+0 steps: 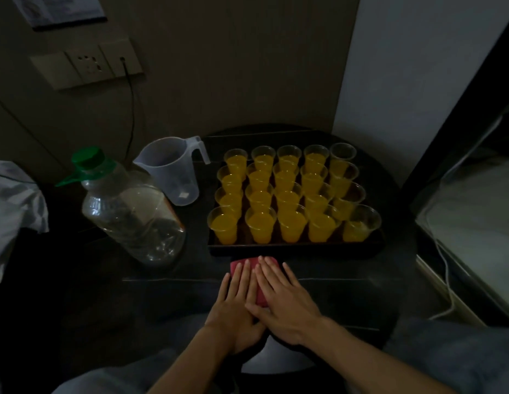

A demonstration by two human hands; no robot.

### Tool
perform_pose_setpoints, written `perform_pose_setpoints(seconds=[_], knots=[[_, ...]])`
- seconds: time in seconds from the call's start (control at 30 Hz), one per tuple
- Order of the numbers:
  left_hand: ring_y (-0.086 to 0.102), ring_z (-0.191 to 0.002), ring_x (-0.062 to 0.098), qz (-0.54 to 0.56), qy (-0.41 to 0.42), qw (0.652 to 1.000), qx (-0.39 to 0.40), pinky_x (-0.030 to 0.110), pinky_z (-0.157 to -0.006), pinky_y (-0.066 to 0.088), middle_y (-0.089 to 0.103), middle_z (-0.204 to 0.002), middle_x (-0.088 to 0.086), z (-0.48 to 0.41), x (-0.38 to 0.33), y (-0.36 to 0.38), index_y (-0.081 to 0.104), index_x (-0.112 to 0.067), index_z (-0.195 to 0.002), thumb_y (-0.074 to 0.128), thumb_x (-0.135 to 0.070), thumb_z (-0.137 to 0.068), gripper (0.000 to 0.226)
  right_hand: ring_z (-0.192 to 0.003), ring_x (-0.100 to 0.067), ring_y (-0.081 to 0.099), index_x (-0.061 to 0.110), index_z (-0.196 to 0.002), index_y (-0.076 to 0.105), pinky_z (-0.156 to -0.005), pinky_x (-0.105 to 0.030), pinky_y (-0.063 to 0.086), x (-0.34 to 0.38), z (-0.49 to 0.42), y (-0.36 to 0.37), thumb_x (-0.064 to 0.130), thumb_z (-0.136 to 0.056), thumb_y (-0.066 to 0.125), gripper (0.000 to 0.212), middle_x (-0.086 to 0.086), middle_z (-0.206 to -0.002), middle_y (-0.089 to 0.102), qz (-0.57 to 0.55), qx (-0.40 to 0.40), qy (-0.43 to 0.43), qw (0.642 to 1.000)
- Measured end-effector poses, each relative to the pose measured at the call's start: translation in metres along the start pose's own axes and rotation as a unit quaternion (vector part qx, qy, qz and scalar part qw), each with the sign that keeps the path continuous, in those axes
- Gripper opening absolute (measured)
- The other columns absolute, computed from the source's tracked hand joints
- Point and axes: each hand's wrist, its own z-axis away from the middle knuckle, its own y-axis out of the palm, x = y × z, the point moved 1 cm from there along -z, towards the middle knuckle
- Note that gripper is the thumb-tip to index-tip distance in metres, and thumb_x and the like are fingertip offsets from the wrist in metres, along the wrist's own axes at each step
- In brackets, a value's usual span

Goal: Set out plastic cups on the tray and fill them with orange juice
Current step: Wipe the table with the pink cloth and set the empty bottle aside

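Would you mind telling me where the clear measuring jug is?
In the head view, the measuring jug stands on the table left of centre, between the green-capped bottle on its left and the tray of filled cups on its right.

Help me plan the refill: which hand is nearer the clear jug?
Left. The left hand lies flat, nearer the person and right of the jug; the right hand lies against it, farther right.

Bare forearms (375,356) end in the left grip (233,311) and right grip (287,305); faded grey-blue trousers (460,354) cover the knees.
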Motion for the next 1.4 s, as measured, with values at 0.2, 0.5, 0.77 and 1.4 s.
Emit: perform_pose_setpoints(seconds=[0.2,0.5,0.77,1.4], knots=[[-0.040,-0.145,0.024,-0.005,0.016,1.000,0.017,0.045,-0.124,-0.018,-0.042,-0.158,0.005,-0.021,-0.039,0.001,-0.030,-0.014,-0.153,0.017,-0.066,-0.097,0.090,-0.152,-0.010,-0.025,0.017,-0.162,-0.005,-0.125,-0.039,-0.013,-0.038,0.023,-0.005,0.083,-0.086,-0.009,0.101,0.001,-0.169,-0.017,0.000,-0.010,0.012,1.000],[-0.041,-0.144,0.023,0.006,0.019,1.000,0.021,0.045,-0.123,-0.019,-0.043,-0.156,0.006,-0.036,-0.090,-0.007,-0.030,-0.013,-0.153,0.023,-0.062,-0.099,0.091,-0.152,-0.010,-0.024,0.016,-0.162,-0.004,-0.126,-0.041,-0.009,-0.082,0.049,-0.016,0.081,-0.084,-0.011,0.102,0.001,-0.169,-0.014,-0.002,-0.012,0.012,1.000],[-0.043,-0.141,0.023,-0.003,0.020,1.000,0.011,0.040,-0.119,-0.025,-0.044,-0.156,0.008,-0.055,-0.135,-0.007,-0.033,-0.013,-0.151,0.007,-0.067,-0.080,0.097,-0.151,-0.009,-0.025,0.017,-0.162,-0.006,-0.124,-0.036,-0.014,-0.119,0.075,-0.026,0.076,-0.091,-0.006,0.092,0.003,-0.167,-0.018,0.014,-0.020,0.017,1.000],[-0.041,-0.144,0.021,-0.010,0.088,0.996,-0.001,0.046,-0.122,-0.020,-0.039,-0.160,0.005,-0.084,-0.211,-0.009,-0.028,-0.015,-0.155,0.000,-0.067,-0.072,0.102,-0.149,-0.007,-0.030,0.020,-0.160,-0.014,-0.124,-0.036,-0.016,-0.179,0.129,-0.030,0.074,-0.086,-0.016,0.092,0.005,-0.167,-0.024,0.018,-0.020,0.109,0.994]])
